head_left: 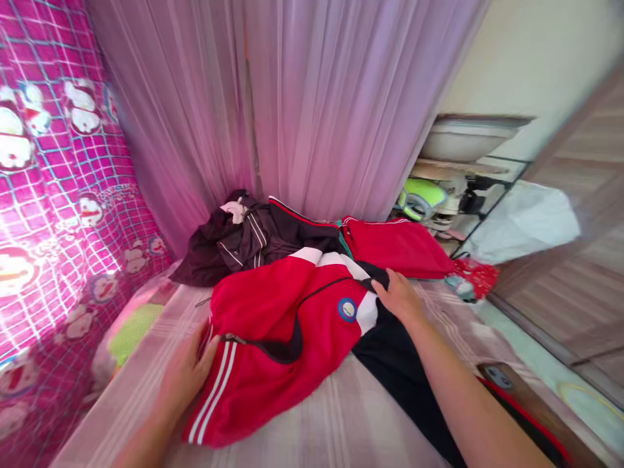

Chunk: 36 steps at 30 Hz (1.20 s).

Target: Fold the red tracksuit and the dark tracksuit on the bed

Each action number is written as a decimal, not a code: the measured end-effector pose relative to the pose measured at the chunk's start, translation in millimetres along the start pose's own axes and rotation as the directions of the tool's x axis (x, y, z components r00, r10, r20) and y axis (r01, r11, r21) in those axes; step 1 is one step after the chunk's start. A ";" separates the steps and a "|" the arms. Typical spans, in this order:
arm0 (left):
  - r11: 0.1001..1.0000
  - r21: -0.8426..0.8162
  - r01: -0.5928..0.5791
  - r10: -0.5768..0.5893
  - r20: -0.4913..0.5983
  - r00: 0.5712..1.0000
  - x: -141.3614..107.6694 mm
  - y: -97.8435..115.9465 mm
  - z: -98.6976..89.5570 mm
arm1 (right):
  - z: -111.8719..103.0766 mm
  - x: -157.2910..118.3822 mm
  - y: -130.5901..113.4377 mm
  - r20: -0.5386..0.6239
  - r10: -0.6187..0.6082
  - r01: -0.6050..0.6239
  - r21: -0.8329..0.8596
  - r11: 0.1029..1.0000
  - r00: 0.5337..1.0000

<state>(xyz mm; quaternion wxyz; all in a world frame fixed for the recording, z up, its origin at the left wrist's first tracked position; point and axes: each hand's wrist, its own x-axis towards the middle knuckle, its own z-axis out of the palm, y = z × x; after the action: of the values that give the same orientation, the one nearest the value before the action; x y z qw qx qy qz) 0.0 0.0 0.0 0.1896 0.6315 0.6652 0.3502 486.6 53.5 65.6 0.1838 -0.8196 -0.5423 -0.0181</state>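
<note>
A red jacket (pixel 322 325) with white shoulder panels, dark sleeves and a round blue badge lies spread on the striped bed sheet (pixel 341 416), its striped hem toward the left. My left hand (pixel 188 370) is at the hem, thumb on top, with the fabric edge between thumb and fingers. At the dark collar on the right, my right hand (pixel 400 296) pinches the cloth. The front zipper edge is partly open and shows dark lining.
Behind the jacket lie a heap of dark clothes (pixel 234 240) and a folded red garment (pixel 394 247). Purple curtains (pixel 312 110) hang at the back. A phone (pixel 497 376) rests at the lower right; a rack with a basin (pixel 463 140) stands at the right.
</note>
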 end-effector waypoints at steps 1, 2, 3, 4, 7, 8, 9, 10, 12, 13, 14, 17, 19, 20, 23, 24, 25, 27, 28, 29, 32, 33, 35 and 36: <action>1.000 -0.028 -0.003 0.003 0.002 1.000 0.1 0.1 -2.2 | 0.5 -15.0 12.3 0.063 -0.001 0.000 0.015 1.000 0.998; 0.999 -0.048 -0.005 0.005 0.008 1.000 0.1 0.6 -4.2 | 1.1 -29.7 23.5 0.113 -0.003 0.001 0.020 1.000 0.994; 0.998 -0.062 -0.006 0.007 0.017 1.000 -0.5 1.7 -5.9 | 1.6 -44.0 32.8 0.152 -0.013 0.010 0.018 1.000 0.988; 0.998 -0.069 -0.007 0.009 0.029 1.000 -1.7 3.7 -7.0 | 1.9 -57.4 39.7 0.191 -0.010 0.010 0.002 1.000 0.982; 0.999 -0.044 -0.004 0.007 0.080 0.997 -10.2 15.1 -5.8 | 0.9 -89.2 45.8 0.219 -0.032 0.057 -0.109 0.992 0.975; 1.000 -0.005 -0.003 0.004 0.096 0.995 -14.1 20.2 -3.9 | -0.3 -96.0 44.2 0.210 -0.038 0.070 -0.145 0.987 0.977; 0.999 0.043 0.000 -0.004 0.107 0.994 -18.0 25.5 -1.5 | -2.2 -100.9 41.9 0.209 -0.039 0.075 -0.167 0.983 0.977; 0.995 0.095 0.007 -0.018 0.113 0.993 -21.8 30.6 1.1 | -4.8 -103.8 39.7 0.221 -0.044 0.084 -0.172 0.982 0.974; 0.984 0.179 0.024 -0.045 0.115 0.992 -27.9 39.7 5.5 | -12.8 -104.6 38.6 0.267 -0.070 0.112 -0.148 0.983 0.961; 0.979 0.204 0.027 -0.051 0.113 0.992 -30.3 43.4 6.8 | -18.3 -103.2 40.8 0.289 -0.093 0.135 -0.129 0.982 0.953; 0.975 0.219 0.024 -0.049 0.110 0.993 -32.6 46.6 7.4 | -24.7 -101.0 45.4 0.307 -0.120 0.161 -0.110 0.981 0.944; 0.975 0.223 0.015 -0.042 0.118 0.992 -40.4 53.7 5.4 | -47.6 -94.1 72.0 0.410 -0.135 0.192 -0.103 0.976 0.902; 0.977 0.215 0.002 -0.033 0.139 0.990 -47.1 57.5 2.5 | -62.1 -92.3 94.3 0.522 -0.048 0.161 -0.174 0.972 0.852; 0.977 0.210 -0.016 -0.018 0.158 0.987 -50.4 59.2 0.8 | -68.2 -92.8 104.2 0.556 0.011 0.137 -0.223 0.965 0.831; 0.976 0.200 -0.083 0.037 0.225 0.974 -54.6 64.7 -6.1 | -82.1 -97.6 118.8 0.533 0.136 0.067 -0.343 0.937 0.835; 0.974 0.204 -0.097 0.048 0.233 0.971 -52.9 66.9 -9.0 | -85.8 -99.3 117.4 0.506 0.141 0.058 -0.358 0.932 0.851; 0.971 0.215 -0.105 0.055 0.226 0.972 -49.3 69.4 -12.1 | -89.5 -100.5 112.8 0.473 0.129 0.059 -0.363 0.930 0.872; 0.959 0.251 -0.128 0.084 0.180 0.980 -36.4 75.4 -18.1 | -96.7 -100.7 95.3 0.396 0.076 0.073 -0.347 0.935 0.915; 0.949 0.273 -0.154 0.114 0.157 0.981 -27.5 78.9 -20.7 | -100.0 -99.5 83.6 0.351 0.043 0.081 -0.331 0.940 0.935; 0.936 0.297 -0.191 0.154 0.143 0.978 -17.4 82.7 -22.9 | -102.7 -97.4 70.6 0.309 0.010 0.091 -0.312 0.946 0.951; 0.877 0.369 -0.309 0.275 0.143 0.951 17.9 93.2 -26.4 | -105.7 -85.8 29.5 0.218 -0.105 0.159 -0.249 0.955 0.970; 0.856 0.393 -0.335 0.299 0.151 0.942 30.2 95.8 -26.7 | -104.5 -80.1 16.1 0.200 -0.154 0.198 -0.223 0.954 0.968; 0.826 0.434 -0.360 0.314 0.176 0.933 54.3 98.2 -26.2 | -98.6 -65.7 -9.6 0.186 -0.244 0.276 -0.169 0.946 0.952; 0.820 0.444 -0.362 0.307 0.192 0.932 65.7 98.2 -25.4 | -94.1 -57.3 -22.1 0.184 -0.278 0.305 -0.144 0.941 0.943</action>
<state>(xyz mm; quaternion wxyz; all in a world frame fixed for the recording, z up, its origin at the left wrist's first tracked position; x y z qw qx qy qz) 43.2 53.9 99.1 0.0027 0.7839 0.5972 0.1698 459.2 -19.6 146.4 0.0639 -0.7415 -0.6674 -0.0250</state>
